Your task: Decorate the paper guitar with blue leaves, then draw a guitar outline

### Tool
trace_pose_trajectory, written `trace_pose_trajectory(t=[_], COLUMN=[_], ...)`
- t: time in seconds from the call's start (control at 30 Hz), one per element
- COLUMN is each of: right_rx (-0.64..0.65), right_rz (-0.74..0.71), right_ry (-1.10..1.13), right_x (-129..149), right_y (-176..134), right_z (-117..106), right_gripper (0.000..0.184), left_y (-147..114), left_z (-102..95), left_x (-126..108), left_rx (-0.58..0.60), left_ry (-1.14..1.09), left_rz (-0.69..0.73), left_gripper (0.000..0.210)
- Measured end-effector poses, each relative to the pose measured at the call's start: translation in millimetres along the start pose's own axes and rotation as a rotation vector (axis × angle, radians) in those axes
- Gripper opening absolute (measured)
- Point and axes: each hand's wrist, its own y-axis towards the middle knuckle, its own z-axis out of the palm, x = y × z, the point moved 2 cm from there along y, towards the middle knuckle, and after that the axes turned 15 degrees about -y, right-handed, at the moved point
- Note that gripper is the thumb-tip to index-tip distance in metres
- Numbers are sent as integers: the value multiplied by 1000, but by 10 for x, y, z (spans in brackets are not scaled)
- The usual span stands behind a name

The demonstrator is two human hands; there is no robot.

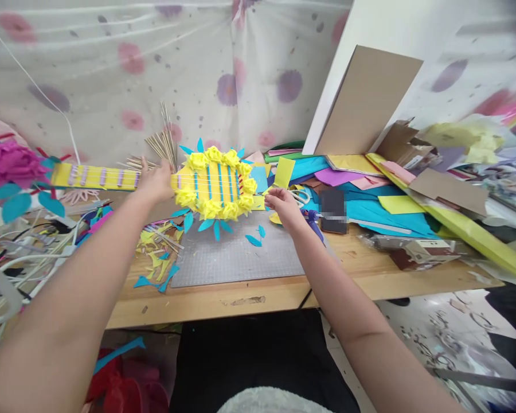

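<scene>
Left hand (155, 180) wrapped round the neck of a yellow guitar-shaped craft piece (223, 179), just where neck meets body, fingers curled over it. Right hand (282, 206) just beside the opposite end of the body, fingers bent and drawn toward the thumb; cannot tell whether anything is pinched there. The piece extends to both sides of the left hand, its body between the two hands: flat face, thin pale strings running lengthwise, narrow blue bars (222, 182) across, and a ring of ruffled yellow roses (210, 208) with layered petals. Pointed, smooth blue leaves (217, 230) jut from the rim. Left of the left hand, lilac strips (120, 178) cross the neck, which ends in a full magenta rose (20, 163) with broad blue leaves. Behind the left hand, a fan of slender wooden sticks (165, 144). Below and between the hands, a grey gridded cutting mat (241, 265), matt, with loose blue leaves (253, 241) lying on it. Nearer the left forearm, curled yellow and blue offcuts (157, 261) on grained wooden tabletop (189, 307). Right of the right hand, overlapping flat blue sheets (398, 218); behind them, a stiff tan board (370, 103) leaning upright.
</scene>
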Motion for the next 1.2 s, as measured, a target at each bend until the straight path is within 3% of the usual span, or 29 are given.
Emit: trace_pose_trajectory(t=[0.17, 0.3, 0.5, 0.67, 0.73, 0.9, 1.07, 1.2], right_rx=[-215, -350, -278, -252, -170, 261, 428, 488], right_rz=[22, -51, -20, -95, -86, -84, -175, -200], right_ry=[-207, -362, -334, -483, -519, -468, -440, -410], right_x=[19, 33, 5, 175, 230, 225, 205, 237], right_y=[221, 229, 233, 502, 655, 908, 972, 982], right_z=[149, 227, 236, 168, 160, 266, 392, 414], right_gripper=[26, 26, 38, 36, 31, 20, 15, 24], left_y=[82, 72, 116, 160, 152, 83, -21, -66], left_z=[-145, -194, -213, -247, -270, -329, -384, -409], left_x=[322, 387, 297, 183, 158, 126, 86, 61], left_rx=[66, 114, 82, 59, 50, 72, 108, 84], left_ry=[88, 169, 230, 106, 58, -43, -203, -275], left_rz=[87, 212, 345, 467, 489, 496, 397, 414], left_gripper=[55, 50, 52, 57, 59, 63, 59, 50])
